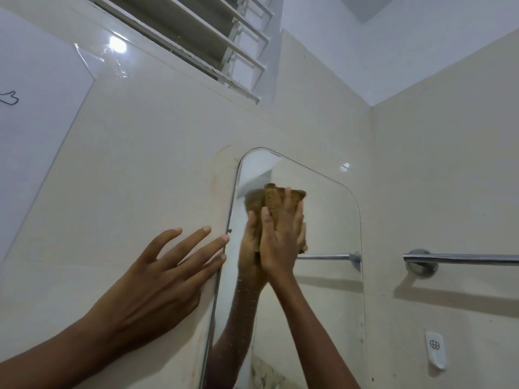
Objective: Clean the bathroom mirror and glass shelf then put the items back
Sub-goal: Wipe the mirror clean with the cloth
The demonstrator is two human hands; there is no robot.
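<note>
While left hand (157, 279) rests spread, perhaps touching the mirror (331, 220), right hand (280, 240) presses a cloth (271, 197) flat-fingered.

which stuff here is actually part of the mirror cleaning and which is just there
In the job:
mirror
brown cloth
right hand, pressing the cloth on the glass
left hand, flat on the wall at the mirror's edge

Just there:
towel bar
white wall hook
louvred window

Glossy cream wall tiles (157, 153), white louvred window (202, 37) above, chrome towel rail (463, 259) at right.
</note>
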